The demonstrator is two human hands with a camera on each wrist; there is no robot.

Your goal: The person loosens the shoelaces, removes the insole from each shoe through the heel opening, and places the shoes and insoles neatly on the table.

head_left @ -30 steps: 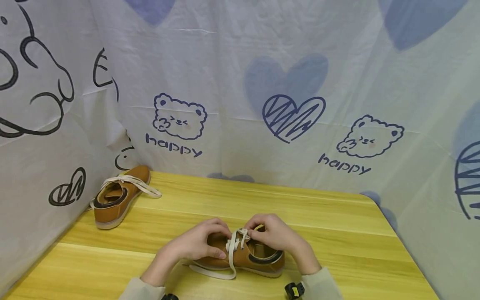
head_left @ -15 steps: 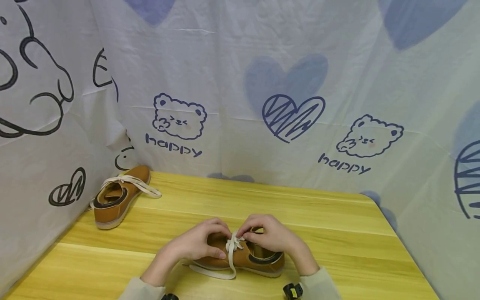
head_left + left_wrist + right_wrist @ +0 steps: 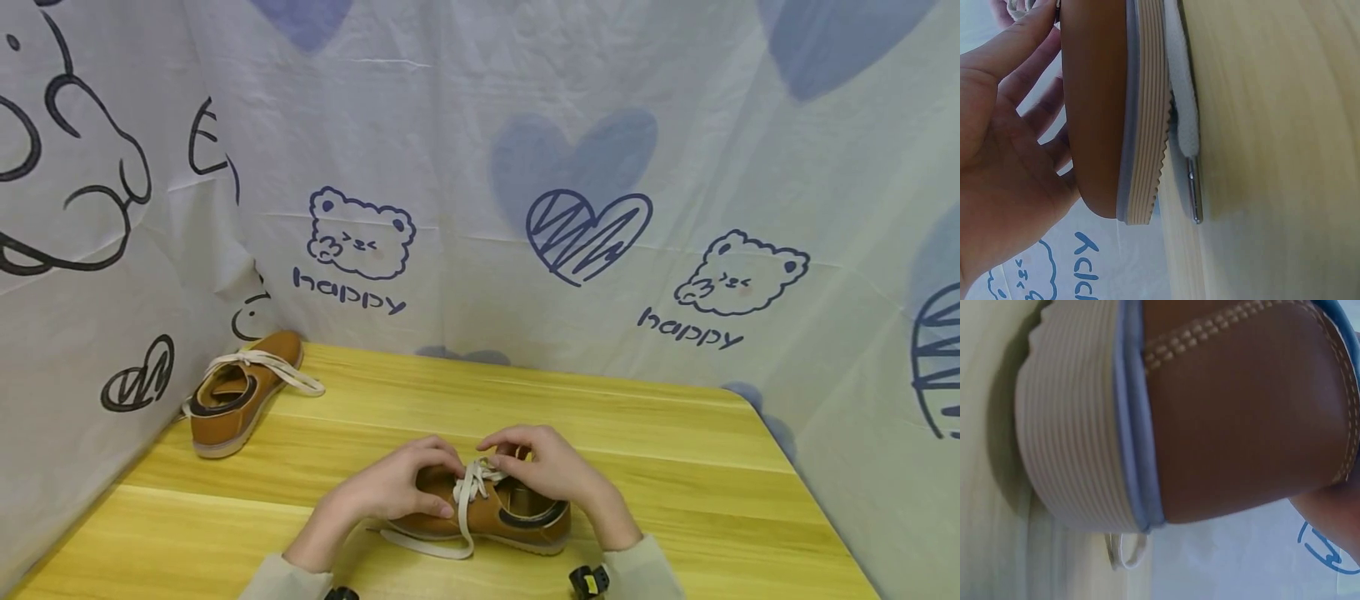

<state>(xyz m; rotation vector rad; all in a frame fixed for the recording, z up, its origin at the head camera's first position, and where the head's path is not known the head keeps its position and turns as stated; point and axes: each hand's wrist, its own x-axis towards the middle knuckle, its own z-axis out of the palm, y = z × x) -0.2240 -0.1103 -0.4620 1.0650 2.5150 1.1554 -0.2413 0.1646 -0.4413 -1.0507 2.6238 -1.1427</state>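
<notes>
A tan-brown shoe (image 3: 502, 523) with cream laces lies on the table near the person, toe to the left. My left hand (image 3: 397, 483) grips its front, thumb on the near side and fingers over the far side. In the left wrist view, the palm faces the brown upper (image 3: 1094, 112). At the tongue, my right hand (image 3: 547, 467) pinches the shoelace (image 3: 480, 477) by the thumb, its index finger raised. One long lace end drapes down the near side and trails leftward; its metal tip (image 3: 1194, 190) lies beside the sole. The right wrist view shows mostly the stitched heel (image 3: 1247, 419).
A matching brown shoe (image 3: 225, 428) with tied laces sits at the table's back left, against the printed curtain (image 3: 450, 275). The yellow wood-grain table (image 3: 675, 467) ends at a rounded right corner.
My right hand moved left over the laces, then back slightly right, its index finger lifting. The laces at the tongue shifted toward the ankle opening. My left hand kept its place on the shoe.
</notes>
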